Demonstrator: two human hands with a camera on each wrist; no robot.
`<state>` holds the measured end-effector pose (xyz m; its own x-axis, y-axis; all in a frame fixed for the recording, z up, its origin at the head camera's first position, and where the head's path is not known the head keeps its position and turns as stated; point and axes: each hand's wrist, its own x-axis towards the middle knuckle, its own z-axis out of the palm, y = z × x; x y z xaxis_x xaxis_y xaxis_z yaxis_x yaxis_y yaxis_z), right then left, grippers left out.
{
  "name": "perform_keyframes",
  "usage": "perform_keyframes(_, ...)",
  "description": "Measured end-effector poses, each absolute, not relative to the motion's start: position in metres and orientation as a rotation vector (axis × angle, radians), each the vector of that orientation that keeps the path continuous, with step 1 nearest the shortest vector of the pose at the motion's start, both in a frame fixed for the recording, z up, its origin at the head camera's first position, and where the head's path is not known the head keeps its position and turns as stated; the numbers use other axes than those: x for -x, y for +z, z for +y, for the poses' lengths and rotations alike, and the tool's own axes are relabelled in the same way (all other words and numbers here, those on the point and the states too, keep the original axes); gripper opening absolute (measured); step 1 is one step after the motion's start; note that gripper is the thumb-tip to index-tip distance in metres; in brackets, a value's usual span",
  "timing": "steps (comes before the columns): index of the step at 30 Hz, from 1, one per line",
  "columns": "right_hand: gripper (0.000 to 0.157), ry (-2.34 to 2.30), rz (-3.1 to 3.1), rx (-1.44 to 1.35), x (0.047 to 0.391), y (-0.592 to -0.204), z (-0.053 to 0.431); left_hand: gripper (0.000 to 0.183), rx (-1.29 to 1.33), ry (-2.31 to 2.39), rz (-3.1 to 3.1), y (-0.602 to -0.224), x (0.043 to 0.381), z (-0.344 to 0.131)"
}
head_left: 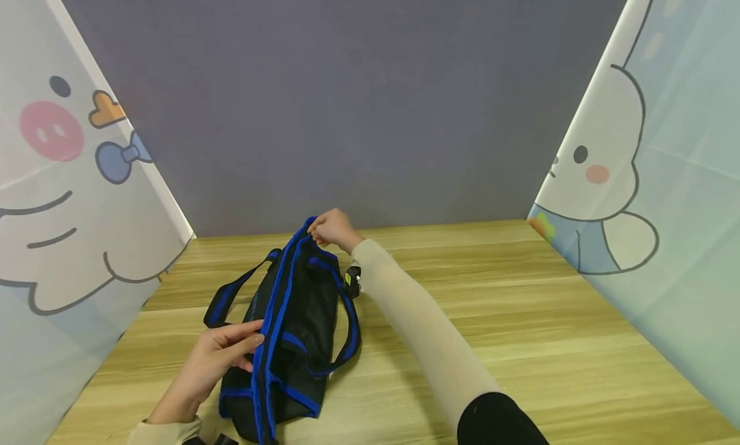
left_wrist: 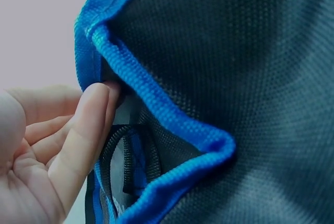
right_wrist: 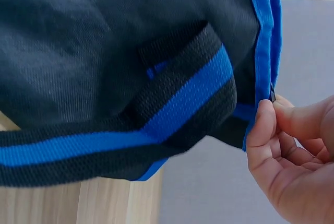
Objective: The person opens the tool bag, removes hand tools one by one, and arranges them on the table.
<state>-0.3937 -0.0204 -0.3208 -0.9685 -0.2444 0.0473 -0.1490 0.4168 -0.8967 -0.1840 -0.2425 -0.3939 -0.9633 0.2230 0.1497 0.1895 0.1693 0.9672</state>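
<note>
A black tote bag with blue trim lies lengthwise on the table, its long zipped top edge running away from me. At the far end of that edge, my right hand pinches a small dark zipper pull between thumb and index finger. My left hand pinches the blue-edged top seam nearer to me, thumb on one side and fingers on the other. One webbing handle loops out to the left of the bag; the other handle loops to the right. The bag's inside is hidden.
The wooden table extends widely to the right of the bag. A grey panel rises behind it. Cartoon-printed sheets, a left one and a right one, border the sides.
</note>
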Motion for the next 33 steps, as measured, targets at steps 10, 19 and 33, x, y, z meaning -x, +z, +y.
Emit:
perform_keyframes(10,0.011,-1.468,2.656,0.482,0.38,-0.319,-0.025,0.03,-0.412,2.012,2.367,-0.397,0.185,-0.241)
perform_keyframes(19,0.013,-1.339,2.697,0.661,0.367,-0.315,-0.032,0.026,-0.424,2.054,2.374,-0.397,0.187,-0.244)
perform_keyframes(33,0.013,-1.285,2.639,0.801,0.348,-0.32,-0.031,0.025,-0.373,2.019,2.415,-0.398,0.188,-0.245)
